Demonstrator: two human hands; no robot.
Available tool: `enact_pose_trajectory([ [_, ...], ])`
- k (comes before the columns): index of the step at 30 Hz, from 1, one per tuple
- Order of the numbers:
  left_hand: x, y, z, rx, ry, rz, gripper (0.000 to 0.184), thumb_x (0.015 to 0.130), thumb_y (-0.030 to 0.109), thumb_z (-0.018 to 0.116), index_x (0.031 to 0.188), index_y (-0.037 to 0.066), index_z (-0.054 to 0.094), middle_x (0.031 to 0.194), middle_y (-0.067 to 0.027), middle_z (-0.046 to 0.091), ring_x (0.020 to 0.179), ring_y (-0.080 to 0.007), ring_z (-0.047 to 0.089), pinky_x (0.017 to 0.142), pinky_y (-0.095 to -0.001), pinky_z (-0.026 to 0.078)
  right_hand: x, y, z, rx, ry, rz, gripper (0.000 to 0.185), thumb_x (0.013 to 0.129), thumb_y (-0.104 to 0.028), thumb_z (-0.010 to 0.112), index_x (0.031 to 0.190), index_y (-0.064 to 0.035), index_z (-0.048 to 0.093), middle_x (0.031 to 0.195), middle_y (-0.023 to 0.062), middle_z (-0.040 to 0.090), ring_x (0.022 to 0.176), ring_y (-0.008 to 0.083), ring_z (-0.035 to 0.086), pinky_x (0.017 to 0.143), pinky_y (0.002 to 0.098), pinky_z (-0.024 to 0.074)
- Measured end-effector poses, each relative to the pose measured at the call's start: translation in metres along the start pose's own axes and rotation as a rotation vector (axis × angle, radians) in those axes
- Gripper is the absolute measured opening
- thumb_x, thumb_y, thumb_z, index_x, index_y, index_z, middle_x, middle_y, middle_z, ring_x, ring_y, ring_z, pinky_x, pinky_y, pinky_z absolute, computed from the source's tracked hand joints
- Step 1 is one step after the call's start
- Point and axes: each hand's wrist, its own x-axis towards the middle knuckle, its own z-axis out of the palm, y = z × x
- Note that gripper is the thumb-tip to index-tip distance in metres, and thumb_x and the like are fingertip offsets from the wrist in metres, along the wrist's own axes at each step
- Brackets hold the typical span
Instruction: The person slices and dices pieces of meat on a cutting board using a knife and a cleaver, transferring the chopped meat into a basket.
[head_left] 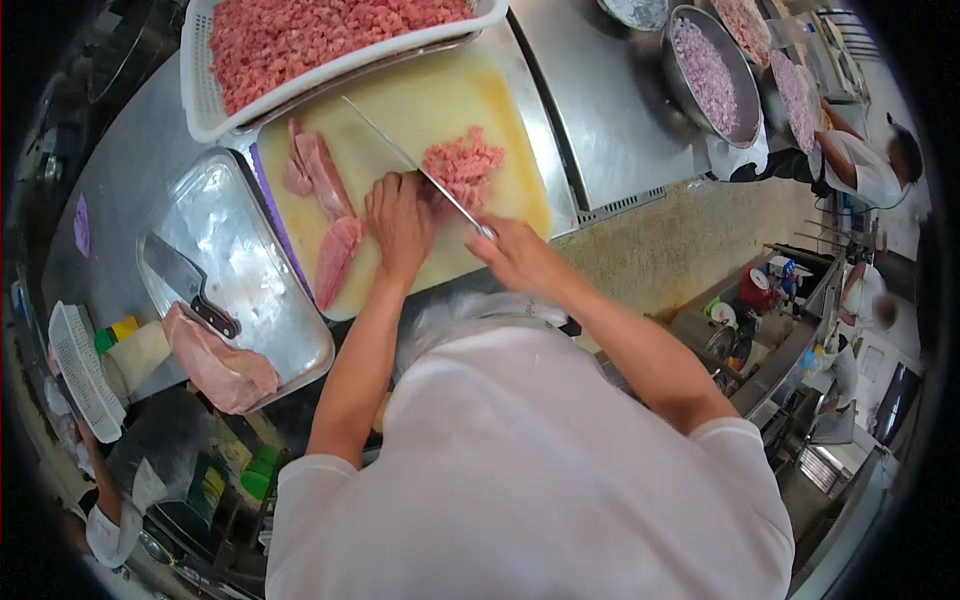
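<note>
My right hand (pixel 522 262) is wrapped around the handle of a long kitchen knife (pixel 450 196), whose blade slants up and left across the yellowed cutting board (pixel 400 110). Just left of the blade, my left hand (pixel 402 222) has its fingers curled down on raw meat, mostly hidden beneath them. A small heap of diced pink meat (pixel 465 168) lies right of the blade. On the board's left side are long strips of raw meat (pixel 322 178) and a thicker piece (pixel 339 258) close to my left wrist.
A white basket (pixel 200 85) of diced meat stands beyond the board. To the left, a metal tray (pixel 270 300) holds a cleaver (pixel 180 272) and a large meat piece (pixel 215 360). Metal bowls (pixel 745 128) of chopped purple-white food sit at right. Other people (pixel 862 165) stand farther off.
</note>
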Motion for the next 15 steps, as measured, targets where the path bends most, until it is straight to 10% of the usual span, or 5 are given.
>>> enact_pose_trajectory([
  [7,-0.005,-0.005,-0.008,-0.141,0.029,-0.034,0.019,0.082,0.003,0.057,0.101,0.001,0.061,0.093,-0.0184,0.058,0.095,-0.0416,0.057,0.082,-0.0509,0.042,0.026,-0.019,-0.006,-0.058,0.034,-0.050,0.054,0.106,-0.041,0.060,0.126,0.0087,0.064,0.074,0.0216,0.064,0.068,0.0289,0.064,0.069,0.0417,0.0517],
  [10,-0.008,-0.001,-0.009,-0.155,0.072,-0.064,0.019,0.083,0.003,0.057,0.102,0.001,0.062,0.094,-0.0185,0.058,0.095,-0.0413,0.057,0.082,-0.0513,0.042,-0.014,-0.057,-0.029,-0.028,-0.089,0.166,0.052,0.103,-0.041,0.063,0.121,0.0078,0.067,0.088,0.0290,0.071,0.089,0.0464,0.071,0.082,0.0525,0.0534],
  [13,-0.010,-0.004,-0.007,-0.055,-0.011,-0.058,0.021,0.085,0.002,0.056,0.104,0.000,0.063,0.096,-0.0182,0.059,0.095,-0.0404,0.057,0.083,-0.0518,0.042,-0.014,-0.024,-0.011,-0.069,-0.063,0.106,0.050,0.104,-0.040,0.063,0.122,0.0061,0.066,0.086,0.0275,0.071,0.085,0.0454,0.071,0.080,0.0524,0.0534],
  [15,-0.009,-0.004,-0.007,-0.061,-0.025,-0.051,0.020,0.086,0.002,0.056,0.105,0.001,0.063,0.096,-0.0180,0.059,0.095,-0.0400,0.057,0.083,-0.0518,0.042,0.014,-0.013,0.005,-0.032,-0.044,0.035,0.054,0.104,-0.042,0.062,0.126,0.0071,0.065,0.074,0.0216,0.065,0.073,0.0331,0.067,0.073,0.0453,0.0521],
])
